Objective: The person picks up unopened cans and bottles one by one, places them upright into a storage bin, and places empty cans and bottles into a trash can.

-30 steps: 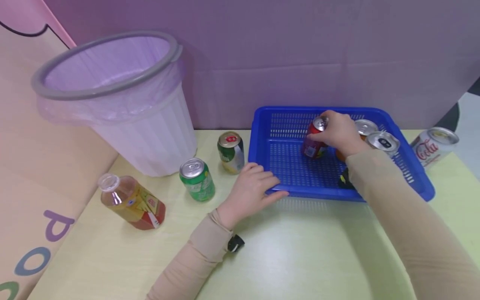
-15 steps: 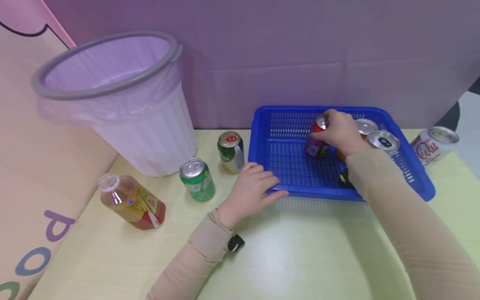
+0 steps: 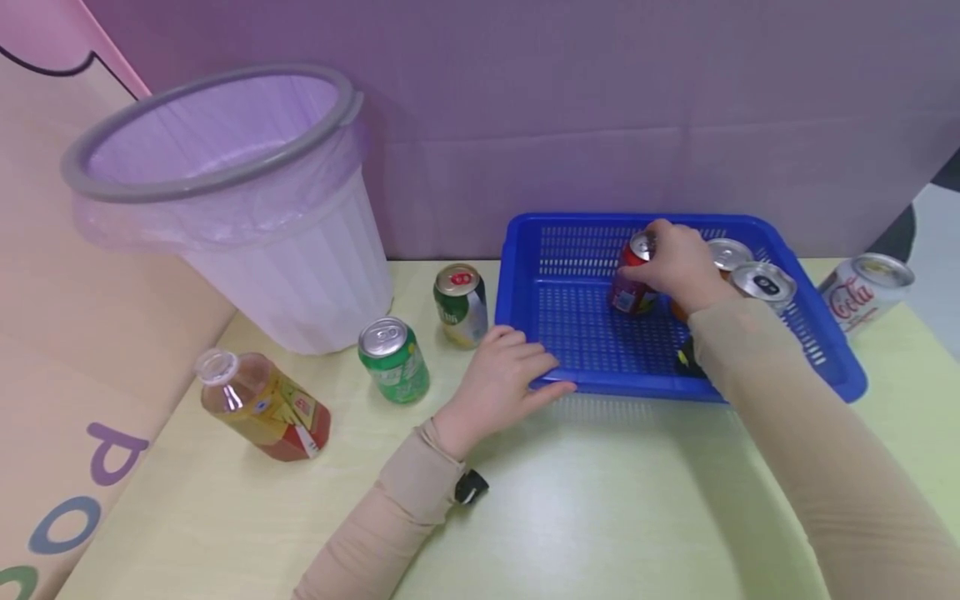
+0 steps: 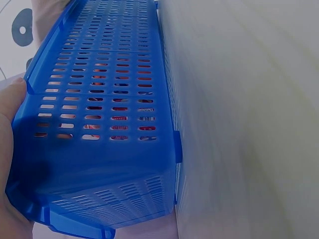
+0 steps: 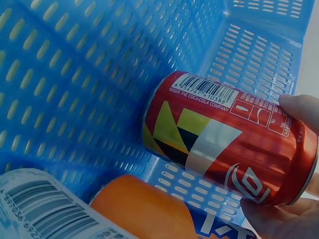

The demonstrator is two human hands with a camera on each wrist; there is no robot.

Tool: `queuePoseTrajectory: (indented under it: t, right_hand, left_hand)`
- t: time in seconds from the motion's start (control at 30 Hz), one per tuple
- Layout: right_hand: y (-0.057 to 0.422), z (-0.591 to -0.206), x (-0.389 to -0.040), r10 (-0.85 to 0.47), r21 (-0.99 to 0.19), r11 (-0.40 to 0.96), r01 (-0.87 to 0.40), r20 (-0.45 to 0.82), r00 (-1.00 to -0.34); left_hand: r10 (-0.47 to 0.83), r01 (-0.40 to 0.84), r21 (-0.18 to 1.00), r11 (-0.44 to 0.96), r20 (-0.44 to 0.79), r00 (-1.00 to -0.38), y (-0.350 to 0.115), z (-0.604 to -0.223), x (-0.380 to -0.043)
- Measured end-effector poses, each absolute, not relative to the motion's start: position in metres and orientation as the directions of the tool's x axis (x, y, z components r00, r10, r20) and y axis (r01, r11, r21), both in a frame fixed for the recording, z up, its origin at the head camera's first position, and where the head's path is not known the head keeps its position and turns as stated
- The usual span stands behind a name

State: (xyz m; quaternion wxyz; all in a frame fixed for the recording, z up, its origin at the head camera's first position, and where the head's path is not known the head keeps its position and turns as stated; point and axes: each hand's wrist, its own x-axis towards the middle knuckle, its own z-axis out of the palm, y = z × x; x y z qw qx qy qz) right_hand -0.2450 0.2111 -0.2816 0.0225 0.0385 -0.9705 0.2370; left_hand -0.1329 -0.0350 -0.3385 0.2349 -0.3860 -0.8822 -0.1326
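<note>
While the pale bench (image 3: pixel 585 517) spreads out beneath everything, a white, lined bin (image 3: pixel 300 283) stands at far left and a blue basket (image 3: pixel 512 275) sits to the right. Over the basket's near left corner the left hand (image 3: pixel 501 383) hooks its bent fingers, thumb stretched along the near rim. The right hand (image 3: pixel 678 262), only partly closed, pinches a red can (image 5: pixel 209 139) near its top. That can is inside the basket's far half, long axis roughly upright, silver lid pointing up, just left of an orange can (image 5: pixel 144 209).
</note>
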Motion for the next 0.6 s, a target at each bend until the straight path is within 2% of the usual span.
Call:
queuePoseTrajectory:
  t: [0.6]
  right_hand:
    - [0.2052,-0.2798,-0.2452,-0.025,-0.420,0.907,-0.034,0.026,-0.999]
  left_hand:
    - [0.621,0.742,0.048,0.668,0.514,-0.592,-0.0353,-0.3385,-0.1327]
